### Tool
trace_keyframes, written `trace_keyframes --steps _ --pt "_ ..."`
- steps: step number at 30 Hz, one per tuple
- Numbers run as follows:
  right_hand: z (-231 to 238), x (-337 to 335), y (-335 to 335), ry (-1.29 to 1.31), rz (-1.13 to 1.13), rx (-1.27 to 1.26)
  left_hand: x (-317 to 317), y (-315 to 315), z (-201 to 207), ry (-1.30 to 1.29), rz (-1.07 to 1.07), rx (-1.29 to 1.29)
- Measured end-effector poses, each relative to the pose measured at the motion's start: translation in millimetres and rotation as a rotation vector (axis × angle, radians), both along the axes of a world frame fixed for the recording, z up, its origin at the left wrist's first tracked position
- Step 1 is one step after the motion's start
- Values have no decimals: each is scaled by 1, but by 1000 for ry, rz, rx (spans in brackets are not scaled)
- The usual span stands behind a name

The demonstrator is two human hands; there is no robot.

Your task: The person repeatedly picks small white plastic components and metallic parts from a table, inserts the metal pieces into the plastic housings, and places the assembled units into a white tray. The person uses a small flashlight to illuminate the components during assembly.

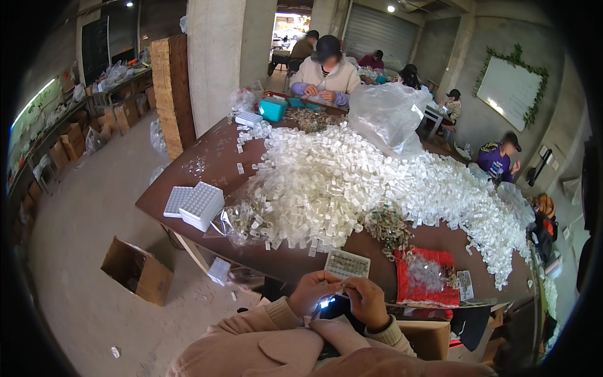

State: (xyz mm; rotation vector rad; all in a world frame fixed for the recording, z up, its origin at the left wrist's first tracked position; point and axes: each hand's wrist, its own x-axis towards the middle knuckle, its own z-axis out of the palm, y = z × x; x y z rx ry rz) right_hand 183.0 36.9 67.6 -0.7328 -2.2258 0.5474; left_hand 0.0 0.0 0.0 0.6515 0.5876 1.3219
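Note:
My left hand (312,293) and my right hand (369,303) meet at the near edge of the brown table, fingertips pinched together. Whatever lies between them is too small to make out. Just beyond my fingers rests a white compartment tray (347,264) holding rows of small dark pieces. Behind it spreads a big heap of small clear plastic pieces (320,182). A tangled pile of small metallic-looking pieces (386,229) lies right of the tray. Farther right is a red bag (408,292) with clear bits on it.
Stacked white trays (202,206) stand at the table's left. A large clear plastic bag (386,116) sits on the heap. Across the table a person in a cream jacket (326,78) works beside a teal container (272,109). An open cardboard box (138,270) stands on the floor at left.

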Motion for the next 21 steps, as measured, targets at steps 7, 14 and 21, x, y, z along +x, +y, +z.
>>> trace_keyframes --steps 7,14,21 --pt "-1 -7 -9 108 -118 -198 -7 -7 11 15 36 -35" --pt "-13 -3 -7 106 -147 -132 1 -6 15 229 50 -90" --pt "-17 9 -2 130 -115 -481 0 -6 11 145 -10 -195"
